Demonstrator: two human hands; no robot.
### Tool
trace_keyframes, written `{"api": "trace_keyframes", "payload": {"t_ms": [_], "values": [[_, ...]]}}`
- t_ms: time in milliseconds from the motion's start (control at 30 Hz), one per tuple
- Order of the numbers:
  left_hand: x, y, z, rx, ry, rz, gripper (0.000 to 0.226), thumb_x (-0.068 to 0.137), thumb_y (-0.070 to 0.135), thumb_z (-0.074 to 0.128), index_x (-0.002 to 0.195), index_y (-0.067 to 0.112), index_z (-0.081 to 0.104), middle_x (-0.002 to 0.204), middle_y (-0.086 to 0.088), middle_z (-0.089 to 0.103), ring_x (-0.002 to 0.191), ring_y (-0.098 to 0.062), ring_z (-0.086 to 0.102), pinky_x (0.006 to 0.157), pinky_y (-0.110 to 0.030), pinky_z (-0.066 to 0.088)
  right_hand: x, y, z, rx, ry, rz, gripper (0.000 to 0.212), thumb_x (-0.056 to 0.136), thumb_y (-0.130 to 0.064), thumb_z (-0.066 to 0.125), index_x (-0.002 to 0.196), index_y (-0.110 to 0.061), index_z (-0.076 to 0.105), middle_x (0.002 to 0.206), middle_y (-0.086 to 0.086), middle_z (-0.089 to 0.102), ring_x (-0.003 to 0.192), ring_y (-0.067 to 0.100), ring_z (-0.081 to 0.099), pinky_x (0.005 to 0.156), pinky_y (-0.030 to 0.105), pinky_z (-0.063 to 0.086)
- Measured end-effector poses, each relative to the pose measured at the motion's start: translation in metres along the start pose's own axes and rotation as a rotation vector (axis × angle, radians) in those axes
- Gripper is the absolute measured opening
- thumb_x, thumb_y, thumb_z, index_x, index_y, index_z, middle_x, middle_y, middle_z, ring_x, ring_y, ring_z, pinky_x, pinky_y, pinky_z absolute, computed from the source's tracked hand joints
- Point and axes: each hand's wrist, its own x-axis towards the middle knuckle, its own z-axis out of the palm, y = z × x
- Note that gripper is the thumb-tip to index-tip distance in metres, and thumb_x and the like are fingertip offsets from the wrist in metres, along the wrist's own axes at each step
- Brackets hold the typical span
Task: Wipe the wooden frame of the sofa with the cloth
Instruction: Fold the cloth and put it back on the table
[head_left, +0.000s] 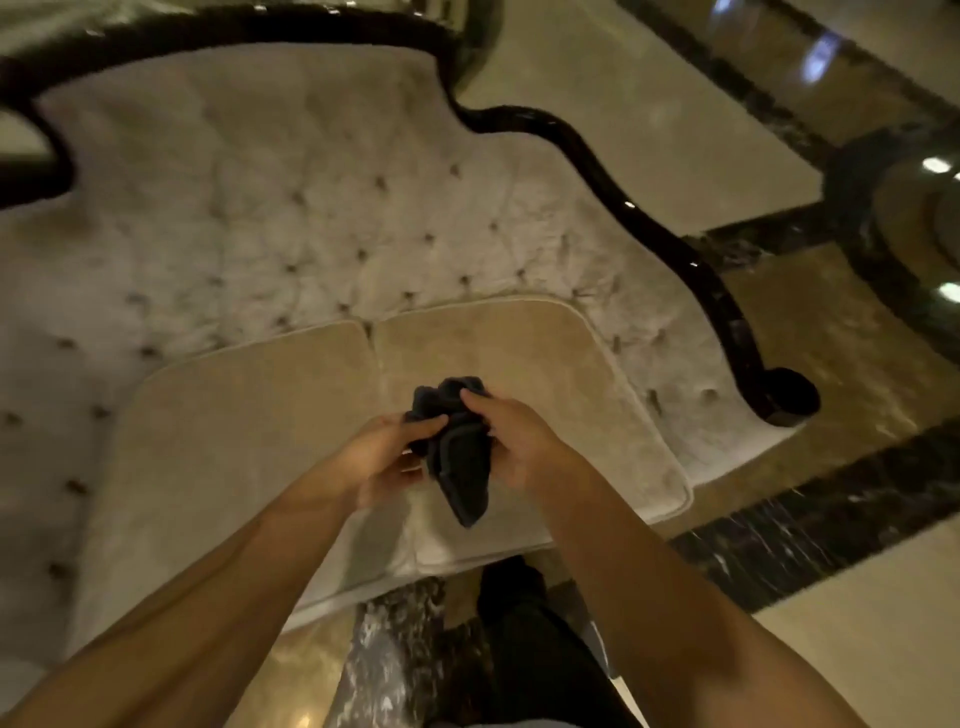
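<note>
Head view, steeply downward, close

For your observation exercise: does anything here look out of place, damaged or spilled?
Nothing stands out. The left hand and right hand grip the cloth over the seat cushions; the wooden frame looks whole.

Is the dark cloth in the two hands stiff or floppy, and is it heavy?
Probably floppy: the dark cloth bunches between the left hand and right hand, its free end hanging down. Likely light, as fingers alone hold it. It should follow the curved wooden frame.
</note>
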Motion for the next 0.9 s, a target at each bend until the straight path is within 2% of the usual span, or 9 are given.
{"api": "trace_keyframes", "payload": {"t_ms": [67, 200, 300, 367, 500, 567, 667, 800, 900], "values": [[-0.047, -0.022, -0.041, -0.126, 0.112, 0.051, 0.021, 0.080, 0.012, 0.072, 0.101, 0.010, 0.070, 0.096, -0.012, 0.074, 0.083, -0.025, 0.072, 0.069, -0.034, 0.059, -0.019, 0.029, 0.037, -0.064, -0.077, 0.062, 0.020, 0.100, -0.027, 0.056, 0.100, -0.010, 0.067, 0.080, 0.012, 0.076, 0.065, 0.024, 0.075, 0.054, 0.032, 0.060], [-0.120, -0.055, -0.104, -0.307, 0.281, 0.123, 0.019, 0.082, 0.004, 0.062, 0.098, 0.014, 0.067, 0.073, -0.003, 0.075, 0.063, -0.016, 0.072, 0.049, -0.027, 0.056, -0.038, 0.073, 0.093, -0.275, -0.232, 0.112, 0.026, 0.100, -0.036, 0.054, 0.101, -0.014, 0.068, 0.089, 0.007, 0.071, 0.080, 0.024, 0.068, 0.070, 0.034, 0.057], [-0.174, -0.082, -0.150, -0.389, 0.431, 0.167, 0.021, 0.084, 0.005, 0.055, 0.103, 0.012, 0.062, 0.078, -0.006, 0.073, 0.064, -0.017, 0.069, 0.047, -0.027, 0.055, -0.052, 0.103, 0.149, -0.542, -0.370, 0.128, 0.024, 0.098, -0.035, 0.059, 0.105, -0.015, 0.069, 0.099, 0.003, 0.073, 0.091, 0.025, 0.068, 0.075, 0.036, 0.057], [-0.208, -0.098, -0.178, -0.467, 0.535, 0.211, 0.026, 0.084, 0.005, 0.053, 0.108, 0.013, 0.058, 0.090, -0.012, 0.065, 0.071, -0.020, 0.064, 0.048, -0.028, 0.053, -0.056, 0.119, 0.188, -0.720, -0.506, 0.128, 0.024, 0.097, -0.034, 0.061, 0.107, -0.014, 0.070, 0.101, 0.004, 0.076, 0.087, 0.027, 0.072, 0.071, 0.039, 0.061], [-0.270, -0.121, -0.224, -0.594, 0.735, 0.255, 0.018, 0.079, 0.009, 0.050, 0.092, 0.016, 0.061, 0.088, -0.011, 0.058, 0.079, -0.025, 0.056, 0.061, -0.032, 0.042, -0.058, 0.146, 0.270, -1.139, -0.682, 0.112, 0.027, 0.092, -0.046, 0.064, 0.103, -0.022, 0.065, 0.103, -0.003, 0.070, 0.080, 0.019, 0.071, 0.062, 0.032, 0.060], [-0.296, -0.134, -0.244, -0.667, 0.838, 0.246, 0.020, 0.077, 0.010, 0.050, 0.092, 0.014, 0.062, 0.093, -0.015, 0.059, 0.088, -0.031, 0.054, 0.069, -0.037, 0.043, -0.061, 0.163, 0.309, -1.310, -0.746, 0.065, 0.025, 0.090, -0.054, 0.062, 0.092, -0.030, 0.064, 0.092, -0.015, 0.067, 0.083, 0.005, 0.066, 0.066, 0.022, 0.054], [-0.331, -0.150, -0.265, -0.719, 0.932, 0.275, 0.021, 0.077, 0.005, 0.052, 0.087, 0.014, 0.068, 0.087, -0.012, 0.066, 0.086, -0.029, 0.060, 0.076, -0.039, 0.048, -0.065, 0.198, 0.357, -1.389, -0.897, 0.070, 0.027, 0.091, -0.051, 0.061, 0.086, -0.026, 0.071, 0.074, -0.016, 0.074, 0.064, -0.007, 0.067, 0.051, 0.008, 0.047], [-0.372, -0.176, -0.291, -0.790, 1.058, 0.336, 0.024, 0.081, 0.001, 0.051, 0.078, 0.017, 0.068, 0.084, -0.009, 0.067, 0.085, -0.025, 0.063, 0.078, -0.038, 0.052, -0.086, 0.248, 0.396, -1.321, -1.011, 0.306, 0.050, 0.084, -0.053, 0.068, 0.116, -0.015, 0.071, 0.106, 0.005, 0.077, 0.102, 0.022, 0.072, 0.092, 0.037, 0.055], [-0.404, -0.192, -0.317, -0.861, 1.103, 0.447, 0.021, 0.080, 0.008, 0.058, 0.075, 0.020, 0.074, 0.087, -0.008, 0.072, 0.083, -0.021, 0.068, 0.068, -0.033, 0.056, -0.100, 0.277, 0.418, -1.101, -1.105, 0.531, 0.051, 0.084, -0.030, 0.076, 0.127, -0.006, 0.062, 0.125, 0.017, 0.069, 0.117, 0.032, 0.065, 0.107, 0.048, 0.047]]}}
